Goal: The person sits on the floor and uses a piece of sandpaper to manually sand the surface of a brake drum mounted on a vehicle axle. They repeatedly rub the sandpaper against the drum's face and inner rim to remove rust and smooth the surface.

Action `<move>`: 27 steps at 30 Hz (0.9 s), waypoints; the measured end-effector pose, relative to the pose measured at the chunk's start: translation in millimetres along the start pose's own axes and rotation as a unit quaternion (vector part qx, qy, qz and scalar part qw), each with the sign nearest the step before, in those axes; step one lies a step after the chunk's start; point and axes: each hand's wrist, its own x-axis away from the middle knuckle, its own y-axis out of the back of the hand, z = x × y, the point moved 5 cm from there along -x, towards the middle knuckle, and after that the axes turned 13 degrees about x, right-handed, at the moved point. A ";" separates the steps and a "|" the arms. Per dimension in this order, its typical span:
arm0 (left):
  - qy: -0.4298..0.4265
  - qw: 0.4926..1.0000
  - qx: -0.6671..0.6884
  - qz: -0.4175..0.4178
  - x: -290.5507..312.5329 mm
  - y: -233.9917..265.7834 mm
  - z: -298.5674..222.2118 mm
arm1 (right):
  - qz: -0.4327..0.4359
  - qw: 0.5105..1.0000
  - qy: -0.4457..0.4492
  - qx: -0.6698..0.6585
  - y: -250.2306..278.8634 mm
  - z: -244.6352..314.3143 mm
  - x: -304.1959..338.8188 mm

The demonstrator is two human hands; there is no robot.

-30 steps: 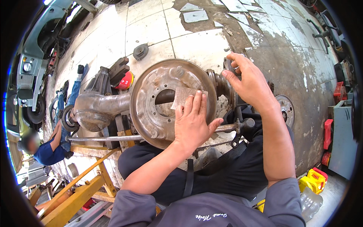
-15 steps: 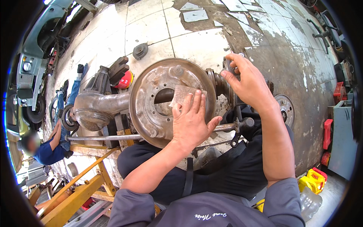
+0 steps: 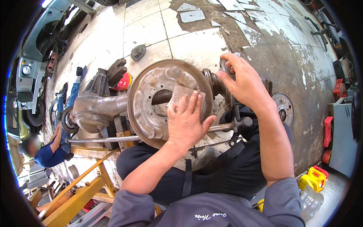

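Container (image 3: 123,81) stands near plate (image 3: 141,113); hands: left (image 3: 185,123) flat on brown sheet (image 3: 179,92), right (image 3: 244,81) partly hiding hub (image 3: 217,84), grip unclear

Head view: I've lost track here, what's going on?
The person's left hand lies fingers-down on a brownish square sheet, flat against a round metal plate. The right hand is at the metal parts right of the plate, thumb and fingers apart; whether it touches them is unclear. A bulging metal housing extends left of the plate. Farther left is another person in blue.
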 end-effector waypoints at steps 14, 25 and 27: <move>0.040 0.999 -0.019 0.007 -0.1 -2.6 13.8 | -0.025 0.999 0.023 0.010 -4.2 -2.8 1.1; 0.045 0.999 -0.004 0.008 -2.0 -3.8 11.1 | -0.002 1.000 0.020 0.005 -6.6 5.2 0.8; 0.022 1.000 -0.014 -0.016 -0.9 -5.5 4.0 | 0.005 1.000 0.020 0.005 -11.8 4.2 -0.3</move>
